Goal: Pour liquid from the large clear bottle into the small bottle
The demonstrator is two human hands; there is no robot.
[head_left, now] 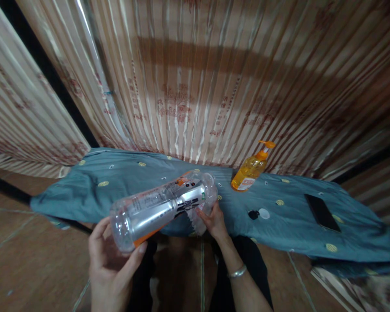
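Note:
A large clear plastic bottle (162,208) with a silver and orange label lies tilted in the air between my hands, above the front of the cloth-covered surface. My left hand (115,260) is wrapped round its lower-left end. At the upper-right end my right hand (212,219) grips the bottle, with a pale cloth or tissue (196,221) pinched between the fingers and the label. Behind and to the right stands a pump bottle (248,173) of yellow-orange liquid with an orange pump head; neither hand touches it.
A blue-green patterned cloth (273,221) covers the narrow table. On its right part lie a black phone-like object (321,212), and a small black item (253,214) beside a white disc (264,213). A pleated curtain (195,86) hangs behind; dark poles stand at both sides.

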